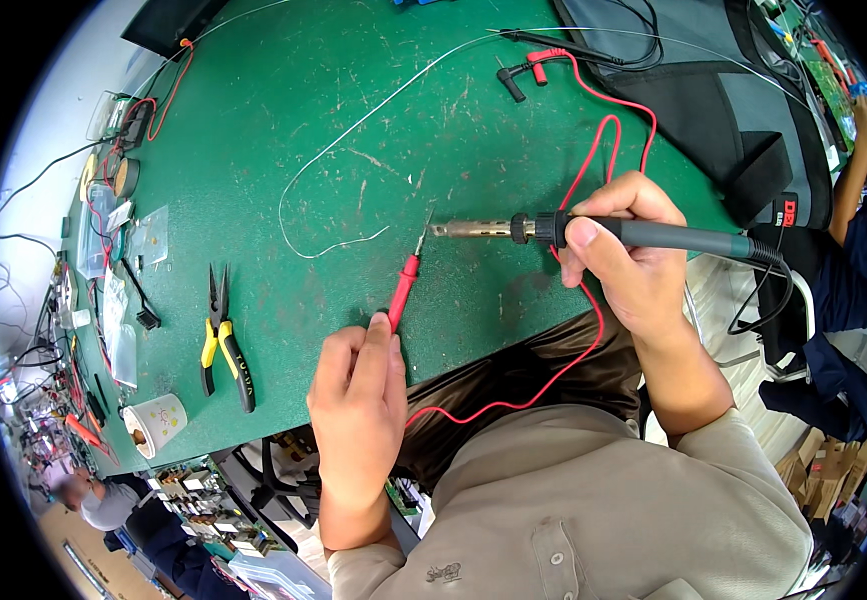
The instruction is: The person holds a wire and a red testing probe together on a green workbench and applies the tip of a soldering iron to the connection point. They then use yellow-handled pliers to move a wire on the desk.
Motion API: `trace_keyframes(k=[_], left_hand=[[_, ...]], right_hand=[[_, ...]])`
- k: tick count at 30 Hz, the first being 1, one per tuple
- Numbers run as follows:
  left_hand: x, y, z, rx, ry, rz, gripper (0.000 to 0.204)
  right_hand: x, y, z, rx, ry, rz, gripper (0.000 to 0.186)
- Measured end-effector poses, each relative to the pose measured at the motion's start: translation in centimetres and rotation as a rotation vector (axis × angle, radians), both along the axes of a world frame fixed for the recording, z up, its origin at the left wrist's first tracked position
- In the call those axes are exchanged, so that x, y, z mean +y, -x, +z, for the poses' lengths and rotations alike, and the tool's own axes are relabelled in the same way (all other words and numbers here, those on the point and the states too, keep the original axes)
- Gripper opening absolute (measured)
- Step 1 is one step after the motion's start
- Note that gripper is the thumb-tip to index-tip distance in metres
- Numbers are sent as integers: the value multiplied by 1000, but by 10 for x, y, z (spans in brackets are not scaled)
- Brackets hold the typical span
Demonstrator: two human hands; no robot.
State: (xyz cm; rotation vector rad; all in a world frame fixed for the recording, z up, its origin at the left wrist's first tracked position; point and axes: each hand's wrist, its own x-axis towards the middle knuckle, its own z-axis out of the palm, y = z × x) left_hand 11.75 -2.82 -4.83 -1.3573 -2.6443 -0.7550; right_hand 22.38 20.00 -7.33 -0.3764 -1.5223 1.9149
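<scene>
My left hand (pixel 362 385) is closed on a red test probe (pixel 403 294), whose bare metal tip points up and away from me. In my right hand (pixel 634 255) is a soldering iron (pixel 619 232) with a black and grey handle, its metal barrel pointing left. The iron's end meets or nearly meets the probe's tip; I cannot tell whether they touch. From the probe a red lead (pixel 514 406) loops past my right hand to a red plug (pixel 544 68) at the far side. Left of these, a thin strand of solder wire (pixel 299 250) curls on the green table (pixel 284 330).
Yellow and black pliers (pixel 220 340) lie left of my left hand. A paper cup (pixel 157 424) stands at the table's left edge, near cables and clear plastic bags (pixel 119 325). A grey and black bag (pixel 724 110) covers the far right. Another person's arm (pixel 854 170) shows at the right.
</scene>
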Motion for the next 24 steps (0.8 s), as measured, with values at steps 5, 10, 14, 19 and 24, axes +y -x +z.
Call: trace_keyframes(k=[5, 10, 14, 19, 24], left_hand=[[0, -2, -3, -47, -70, 19, 26], [0, -2, -2, -130, -106, 59, 23], [1, -2, 1, -223, -121, 102, 21], [1, -1, 1, -285, -145, 109, 19], [1, 1, 1, -281, -152, 102, 18]], right_hand=[[-1, 0, 3, -54, -25, 25, 13], [-1, -1, 5, -103, -63, 51, 14], [-2, -1, 6, -133, -77, 57, 14], [-1, -1, 5, -139, -92, 62, 15], [-1, -1, 5, -127, -87, 72, 15]])
